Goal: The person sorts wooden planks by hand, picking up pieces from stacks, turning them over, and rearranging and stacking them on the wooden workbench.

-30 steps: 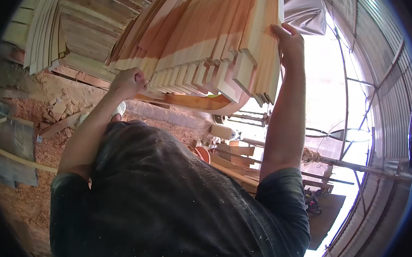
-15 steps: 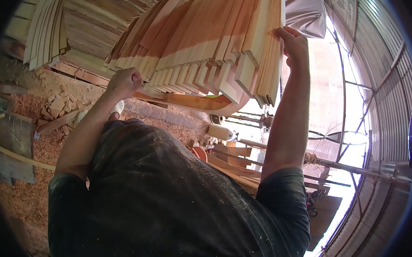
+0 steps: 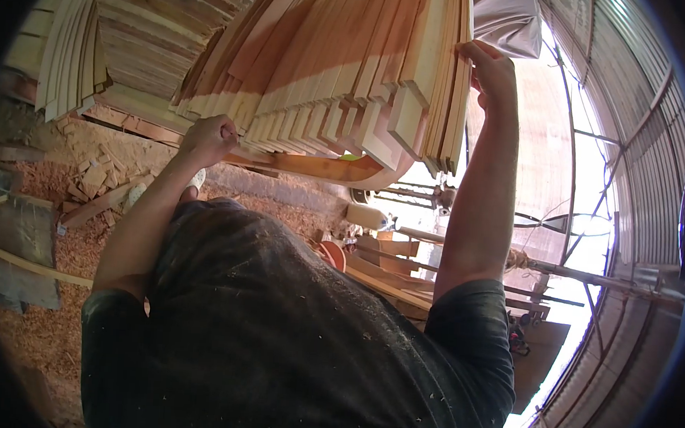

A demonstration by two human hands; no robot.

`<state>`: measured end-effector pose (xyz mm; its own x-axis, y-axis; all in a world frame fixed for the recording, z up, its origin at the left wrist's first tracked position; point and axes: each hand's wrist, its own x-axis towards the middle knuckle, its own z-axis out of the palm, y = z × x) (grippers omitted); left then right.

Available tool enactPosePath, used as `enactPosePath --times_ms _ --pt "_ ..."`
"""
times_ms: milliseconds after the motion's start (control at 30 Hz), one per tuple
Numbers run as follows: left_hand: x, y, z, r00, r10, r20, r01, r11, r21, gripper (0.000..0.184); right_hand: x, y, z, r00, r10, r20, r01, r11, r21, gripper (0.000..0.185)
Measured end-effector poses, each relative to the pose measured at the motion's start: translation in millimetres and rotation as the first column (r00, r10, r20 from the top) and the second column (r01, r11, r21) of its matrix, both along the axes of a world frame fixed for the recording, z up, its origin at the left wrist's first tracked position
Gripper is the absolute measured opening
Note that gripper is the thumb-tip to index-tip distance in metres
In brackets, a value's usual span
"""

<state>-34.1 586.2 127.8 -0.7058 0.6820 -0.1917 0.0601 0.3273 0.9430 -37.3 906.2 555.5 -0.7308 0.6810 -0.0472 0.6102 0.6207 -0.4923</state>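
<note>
We find the boards [image 3: 343, 51] stacked side by side, pale and smooth, their ends stepped unevenly. Our right hand [image 3: 493, 71], half curled, touches the stack's outer edge; we cannot tell whether it grips. Our left hand [image 3: 208, 139] is curled closed beside the stack's stepped ends. We cannot see inside the pale cylinder [image 3: 367, 218] nearby.

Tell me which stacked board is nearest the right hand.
The rightmost board, edging the stack; the others sit left of it, farther from the right hand.
</note>
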Motion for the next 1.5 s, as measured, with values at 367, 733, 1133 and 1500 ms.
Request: enactPosePath --times_ms 367,733,1133,1500 --pt "-1 2 2 1.000 -0.011 0.010 0.011 1.000 -0.030 0.025 -1 10 -2 1.000 -0.004 0.001 0.004 1.000 0.026 0.041" --pt "-5 7 -18 0.998 0.053 0.028 -0.049 0.989 -0.141 0.033 -2 15 -30 0.994 0.054 0.093 -0.091 0.882 0.462 0.069" --pt "-39 108 -8 0.989 0.121 0.081 -0.078 0.910 -0.407 0.029 5 -2 -37 0.998 -0.007 -0.056 0.029 0.913 0.407 0.069" --pt "-48 109 -7 0.949 0.204 0.240 -0.192 0.979 -0.072 0.050 8 -15 -33 0.995 0.013 -0.098 0.026 0.921 0.390 0.068"
